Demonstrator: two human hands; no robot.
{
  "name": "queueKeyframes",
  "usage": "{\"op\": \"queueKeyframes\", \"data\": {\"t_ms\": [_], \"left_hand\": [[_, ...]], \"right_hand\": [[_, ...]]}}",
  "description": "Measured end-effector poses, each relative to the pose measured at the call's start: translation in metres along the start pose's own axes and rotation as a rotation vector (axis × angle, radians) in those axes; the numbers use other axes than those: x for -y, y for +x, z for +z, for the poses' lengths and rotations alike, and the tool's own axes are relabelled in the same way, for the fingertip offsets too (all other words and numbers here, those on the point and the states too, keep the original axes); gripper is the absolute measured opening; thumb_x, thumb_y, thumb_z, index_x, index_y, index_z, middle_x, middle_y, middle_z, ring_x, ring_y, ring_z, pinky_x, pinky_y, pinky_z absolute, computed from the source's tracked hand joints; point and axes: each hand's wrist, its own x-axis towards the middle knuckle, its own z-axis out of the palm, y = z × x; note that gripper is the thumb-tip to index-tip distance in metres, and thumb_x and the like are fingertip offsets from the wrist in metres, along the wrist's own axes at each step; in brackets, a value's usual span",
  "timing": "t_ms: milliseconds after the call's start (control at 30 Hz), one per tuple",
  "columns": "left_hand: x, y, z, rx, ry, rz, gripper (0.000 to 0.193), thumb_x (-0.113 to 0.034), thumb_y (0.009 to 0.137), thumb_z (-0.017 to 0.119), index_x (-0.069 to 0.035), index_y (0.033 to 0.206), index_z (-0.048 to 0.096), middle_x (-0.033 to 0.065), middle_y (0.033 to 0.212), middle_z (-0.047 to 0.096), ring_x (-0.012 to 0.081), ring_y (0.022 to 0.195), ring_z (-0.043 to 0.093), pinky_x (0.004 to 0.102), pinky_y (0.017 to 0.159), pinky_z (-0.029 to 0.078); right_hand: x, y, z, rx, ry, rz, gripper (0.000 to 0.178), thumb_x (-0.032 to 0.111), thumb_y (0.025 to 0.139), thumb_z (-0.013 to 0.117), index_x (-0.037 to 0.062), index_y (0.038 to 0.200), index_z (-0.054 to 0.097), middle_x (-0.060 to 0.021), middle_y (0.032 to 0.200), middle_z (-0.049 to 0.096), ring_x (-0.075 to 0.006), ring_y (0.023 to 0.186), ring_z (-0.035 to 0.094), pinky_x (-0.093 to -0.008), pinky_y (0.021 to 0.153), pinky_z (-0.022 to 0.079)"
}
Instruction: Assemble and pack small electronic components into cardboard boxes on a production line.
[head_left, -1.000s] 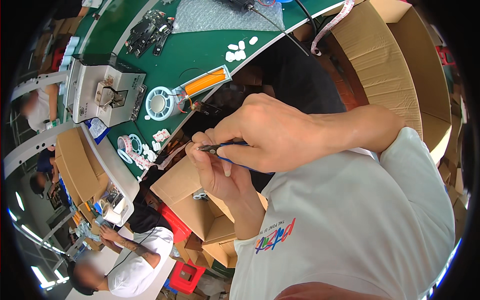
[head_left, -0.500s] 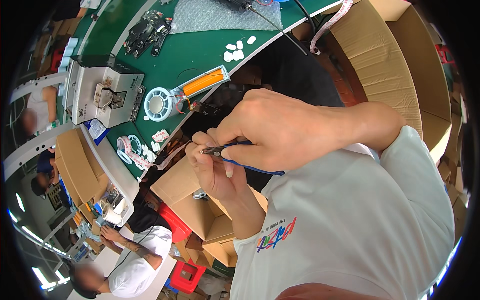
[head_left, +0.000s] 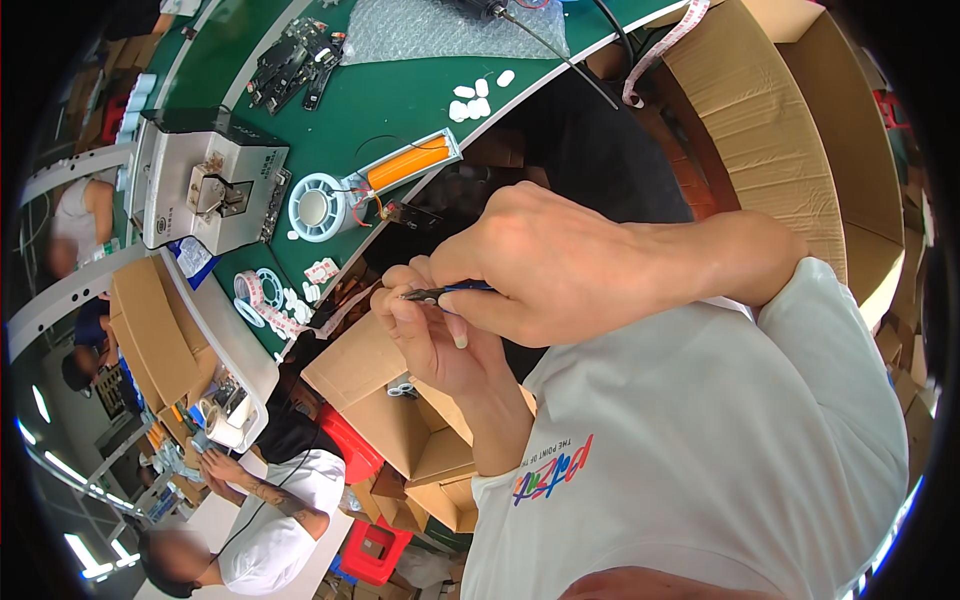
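Note:
My right hand (head_left: pixel 560 262) is closed around small blue-handled pliers (head_left: pixel 428 295), which now show nearly edge-on. Their jaws meet the fingertips of my left hand (head_left: pixel 432 350). Those left fingers are pinched together at the jaw tips; whatever tiny piece they grip is too small to make out. Just beyond my hands, on the green table (head_left: pixel 370 105), lies a pale blue round housing (head_left: pixel 320 208) joined to a tray with an orange cylindrical cell (head_left: pixel 408 165). Thin wires run from it to a small circuit board (head_left: pixel 412 215) at the table's edge.
A grey-white bench machine (head_left: pixel 205 185) stands at the left. White oval pads (head_left: pixel 470 102), a tape roll (head_left: pixel 258 290), dark parts (head_left: pixel 295 65) and bubble wrap (head_left: pixel 440 30) lie on the table. Open cardboard boxes (head_left: pixel 400 425) stand below and right. Another person (head_left: pixel 285 525) works at lower left.
The pliers have rolled in my right hand, from showing their flat side to nearly edge-on, and their handles have drawn closer together. My left hand stays almost in place.

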Motion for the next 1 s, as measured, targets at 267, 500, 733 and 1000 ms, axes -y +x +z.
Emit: {"op": "queueKeyframes", "data": {"t_ms": [267,500,733,1000], "left_hand": [[0.005,0.003,0.006,-0.111,-0.099,-0.052,0.019,-0.021,0.108,0.053,-0.007,0.108,0.066,0.0041,0.096,0.055,0.0076,0.068,0.044,0.0199,0.062,0.036],[0.000,0.009,-0.004,0.086,-0.077,-0.040,0.018,-0.021,0.108,0.054,-0.007,0.107,0.066,0.0064,0.098,0.056,0.0090,0.071,0.046,0.0205,0.063,0.037],[-0.009,0.010,-0.003,0.059,0.024,-0.066,0.015,-0.017,0.106,0.056,-0.006,0.108,0.066,0.0093,0.100,0.058,0.0128,0.078,0.047,0.0214,0.060,0.038],[-0.010,0.010,-0.004,0.063,-0.013,-0.108,0.017,-0.020,0.108,0.054,-0.005,0.110,0.063,0.0076,0.103,0.058,0.0101,0.069,0.046,0.0226,0.066,0.041]], "right_hand": [[-0.010,-0.006,0.018,-0.209,-0.132,-0.105,0.006,0.001,0.081,0.060,-0.0015,0.082,0.066,-0.0133,0.058,0.058,-0.0302,0.044,0.044,-0.0375,0.046,0.038],[-0.005,0.000,-0.002,-0.060,0.105,-0.030,0.009,0.002,0.082,0.061,-0.0007,0.073,0.059,-0.0101,0.057,0.053,-0.0261,0.047,0.037,-0.0359,0.047,0.035],[-0.002,0.000,-0.011,0.038,0.107,0.064,0.019,0.001,0.083,0.061,-0.0005,0.067,0.049,-0.0063,0.056,0.044,-0.0210,0.052,0.028,-0.0343,0.048,0.030],[-0.001,0.001,-0.013,0.037,0.150,0.062,0.021,0.001,0.084,0.061,-0.0004,0.067,0.048,-0.0059,0.056,0.042,-0.0195,0.052,0.027,-0.0342,0.048,0.029]]}}
